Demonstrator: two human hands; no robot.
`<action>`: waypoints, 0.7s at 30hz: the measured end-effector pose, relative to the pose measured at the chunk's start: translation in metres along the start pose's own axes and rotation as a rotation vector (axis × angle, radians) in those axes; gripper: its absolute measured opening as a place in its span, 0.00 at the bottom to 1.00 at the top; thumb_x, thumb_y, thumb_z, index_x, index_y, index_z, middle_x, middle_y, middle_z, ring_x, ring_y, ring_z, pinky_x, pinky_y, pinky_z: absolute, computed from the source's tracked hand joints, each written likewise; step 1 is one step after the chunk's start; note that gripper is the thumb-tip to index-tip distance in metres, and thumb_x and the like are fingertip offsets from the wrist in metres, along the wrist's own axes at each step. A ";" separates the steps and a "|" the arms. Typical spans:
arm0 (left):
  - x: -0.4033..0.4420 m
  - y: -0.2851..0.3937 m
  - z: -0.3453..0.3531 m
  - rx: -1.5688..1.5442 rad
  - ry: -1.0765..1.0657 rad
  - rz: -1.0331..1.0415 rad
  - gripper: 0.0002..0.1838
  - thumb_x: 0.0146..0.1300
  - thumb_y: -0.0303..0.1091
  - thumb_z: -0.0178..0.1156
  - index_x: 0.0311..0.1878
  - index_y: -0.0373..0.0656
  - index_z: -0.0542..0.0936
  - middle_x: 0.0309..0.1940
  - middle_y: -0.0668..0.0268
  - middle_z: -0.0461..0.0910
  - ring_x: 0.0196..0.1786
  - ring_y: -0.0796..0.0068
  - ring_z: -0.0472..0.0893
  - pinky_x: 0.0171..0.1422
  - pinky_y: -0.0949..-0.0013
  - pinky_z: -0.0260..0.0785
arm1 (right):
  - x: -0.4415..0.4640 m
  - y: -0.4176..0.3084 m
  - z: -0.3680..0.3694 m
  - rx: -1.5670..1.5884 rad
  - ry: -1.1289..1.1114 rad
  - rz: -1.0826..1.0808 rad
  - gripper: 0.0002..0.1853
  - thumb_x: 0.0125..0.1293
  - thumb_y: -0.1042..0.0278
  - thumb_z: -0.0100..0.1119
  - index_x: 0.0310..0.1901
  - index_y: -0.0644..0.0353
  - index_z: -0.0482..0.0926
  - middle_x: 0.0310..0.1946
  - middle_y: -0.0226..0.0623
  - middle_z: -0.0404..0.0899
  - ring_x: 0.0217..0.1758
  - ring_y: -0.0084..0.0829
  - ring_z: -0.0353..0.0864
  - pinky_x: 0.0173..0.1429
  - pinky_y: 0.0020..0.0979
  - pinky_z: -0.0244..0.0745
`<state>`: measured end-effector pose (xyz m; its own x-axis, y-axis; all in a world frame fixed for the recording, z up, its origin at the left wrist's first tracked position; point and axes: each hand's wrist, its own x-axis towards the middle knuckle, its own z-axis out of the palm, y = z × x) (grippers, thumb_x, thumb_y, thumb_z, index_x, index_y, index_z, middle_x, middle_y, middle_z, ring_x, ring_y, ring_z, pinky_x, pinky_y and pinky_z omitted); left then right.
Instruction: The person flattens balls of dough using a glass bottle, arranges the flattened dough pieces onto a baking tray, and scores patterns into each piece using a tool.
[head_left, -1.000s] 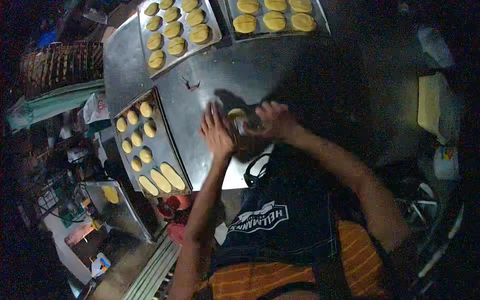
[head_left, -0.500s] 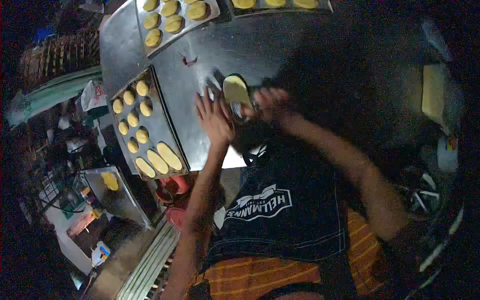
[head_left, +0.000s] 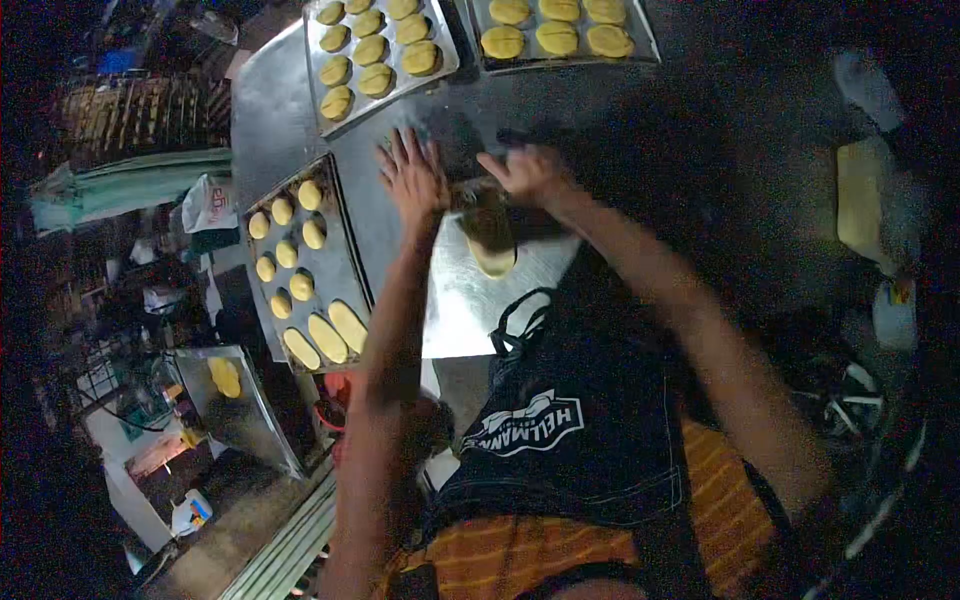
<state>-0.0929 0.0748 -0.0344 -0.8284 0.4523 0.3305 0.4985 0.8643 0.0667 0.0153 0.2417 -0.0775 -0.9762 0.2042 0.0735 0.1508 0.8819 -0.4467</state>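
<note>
A long oval piece of dough [head_left: 495, 262] lies on the metal table in front of me, partly in shadow. Across its far end is a blurred roller-like thing [head_left: 478, 193], between my two hands; its kind is hard to make out. My left hand [head_left: 413, 182] is at its left end, palm down with fingers spread. At the other end is my right hand [head_left: 535, 175], thumb stretched out and fingers smeared but apart. Neither hand is wrapped around anything that I can see.
A dark tray [head_left: 335, 225] at left holds several dough rounds and three long ovals. Two more trays of dough rounds, one at far left [head_left: 395, 95] and one at far right [head_left: 580, 62], sit on the metal table [head_left: 455, 325]. A pale yellow block [head_left: 860, 200] stands at right.
Both hands and the roller-like thing have moved away from me along the dough, baring its near end. The view has shifted, so the trays appear lower.
</note>
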 end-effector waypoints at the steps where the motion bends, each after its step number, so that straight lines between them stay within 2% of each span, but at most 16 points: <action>1: 0.016 -0.007 0.007 0.046 0.065 0.045 0.26 0.73 0.41 0.43 0.69 0.38 0.67 0.72 0.49 0.61 0.73 0.39 0.59 0.68 0.42 0.60 | 0.005 0.000 -0.011 0.036 -0.100 0.007 0.34 0.65 0.34 0.54 0.31 0.68 0.80 0.18 0.40 0.76 0.15 0.40 0.71 0.20 0.38 0.64; 2: 0.021 -0.017 0.008 0.041 0.083 0.058 0.26 0.73 0.41 0.43 0.69 0.38 0.67 0.72 0.49 0.61 0.73 0.39 0.59 0.68 0.42 0.60 | 0.012 0.001 -0.026 0.069 -0.194 0.017 0.35 0.65 0.34 0.53 0.32 0.68 0.81 0.20 0.40 0.77 0.17 0.40 0.72 0.21 0.39 0.66; 4: 0.036 -0.025 0.011 -0.272 0.288 0.227 0.22 0.73 0.43 0.46 0.60 0.37 0.74 0.65 0.45 0.69 0.66 0.42 0.68 0.65 0.49 0.64 | 0.025 0.006 -0.057 0.137 -0.377 0.050 0.35 0.67 0.35 0.51 0.36 0.70 0.81 0.22 0.41 0.80 0.19 0.41 0.75 0.25 0.40 0.70; 6: 0.018 -0.019 -0.014 -0.582 0.180 -0.168 0.18 0.73 0.39 0.47 0.54 0.36 0.76 0.53 0.46 0.76 0.54 0.46 0.75 0.60 0.55 0.67 | 0.038 0.009 -0.097 0.213 -0.572 0.067 0.36 0.69 0.36 0.49 0.40 0.72 0.82 0.24 0.41 0.82 0.22 0.41 0.78 0.29 0.42 0.73; 7: -0.004 -0.017 -0.021 -0.516 0.057 -0.180 0.18 0.72 0.36 0.48 0.57 0.35 0.75 0.48 0.48 0.78 0.47 0.47 0.77 0.54 0.56 0.69 | 0.038 0.008 -0.127 0.209 -0.559 0.063 0.36 0.69 0.36 0.49 0.40 0.72 0.82 0.24 0.41 0.82 0.22 0.41 0.78 0.29 0.42 0.73; 8: -0.026 -0.008 -0.015 -0.582 0.144 -0.088 0.19 0.71 0.36 0.50 0.58 0.35 0.74 0.47 0.48 0.77 0.45 0.47 0.77 0.51 0.56 0.69 | 0.028 0.008 -0.161 0.316 -0.583 0.106 0.33 0.67 0.39 0.54 0.38 0.72 0.82 0.24 0.43 0.82 0.22 0.41 0.77 0.30 0.42 0.73; 9: -0.045 0.002 -0.020 -0.651 0.062 -0.073 0.20 0.69 0.36 0.52 0.60 0.36 0.73 0.47 0.49 0.77 0.45 0.47 0.77 0.51 0.56 0.70 | 0.019 0.009 -0.180 0.426 -0.615 0.152 0.29 0.66 0.43 0.59 0.35 0.72 0.83 0.24 0.45 0.81 0.23 0.42 0.77 0.32 0.42 0.73; 11: -0.070 0.022 -0.026 -0.759 -0.144 -0.086 0.23 0.66 0.36 0.55 0.62 0.37 0.72 0.48 0.49 0.77 0.45 0.47 0.78 0.50 0.56 0.70 | 0.020 0.021 -0.189 0.370 -0.379 0.083 0.23 0.59 0.52 0.67 0.32 0.71 0.82 0.24 0.48 0.80 0.27 0.41 0.77 0.35 0.41 0.72; 12: -0.076 0.030 -0.026 -0.791 -0.266 -0.112 0.24 0.65 0.36 0.57 0.63 0.37 0.72 0.49 0.49 0.77 0.46 0.47 0.78 0.51 0.56 0.70 | 0.024 0.022 -0.195 0.367 -0.371 0.091 0.23 0.59 0.52 0.67 0.32 0.71 0.82 0.24 0.48 0.80 0.27 0.41 0.77 0.35 0.41 0.72; 14: -0.086 0.032 0.006 -0.199 -0.026 0.283 0.26 0.59 0.34 0.61 0.61 0.38 0.73 0.51 0.49 0.77 0.47 0.53 0.78 0.48 0.58 0.71 | 0.030 0.019 -0.205 0.028 -0.108 -0.045 0.20 0.53 0.59 0.70 0.38 0.70 0.82 0.28 0.48 0.81 0.30 0.41 0.77 0.36 0.40 0.72; 15: -0.084 0.035 0.006 -0.208 -0.020 0.292 0.26 0.59 0.34 0.61 0.61 0.38 0.73 0.51 0.49 0.77 0.47 0.53 0.78 0.48 0.58 0.71 | 0.026 0.022 -0.206 0.019 -0.101 -0.037 0.20 0.53 0.59 0.70 0.38 0.70 0.82 0.28 0.48 0.81 0.30 0.41 0.77 0.36 0.40 0.72; 19: -0.073 0.027 -0.004 -0.194 -0.337 -0.050 0.22 0.54 0.32 0.62 0.54 0.38 0.75 0.47 0.50 0.79 0.43 0.57 0.79 0.45 0.59 0.71 | 0.016 0.013 -0.191 0.311 0.250 0.068 0.21 0.49 0.66 0.71 0.44 0.67 0.80 0.32 0.47 0.80 0.32 0.43 0.77 0.39 0.40 0.73; 21: -0.075 0.025 -0.015 -0.320 -0.342 -0.025 0.21 0.52 0.31 0.61 0.52 0.38 0.75 0.45 0.51 0.80 0.42 0.58 0.79 0.44 0.59 0.71 | 0.008 0.011 -0.184 0.173 0.472 -0.032 0.21 0.48 0.68 0.71 0.45 0.64 0.79 0.34 0.45 0.80 0.31 0.44 0.76 0.40 0.41 0.73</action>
<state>-0.0143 0.0592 -0.0433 -0.8511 0.5249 -0.0003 0.4865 0.7890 0.3753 0.0374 0.3312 0.0824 -0.7970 0.3831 0.4669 0.0549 0.8158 -0.5757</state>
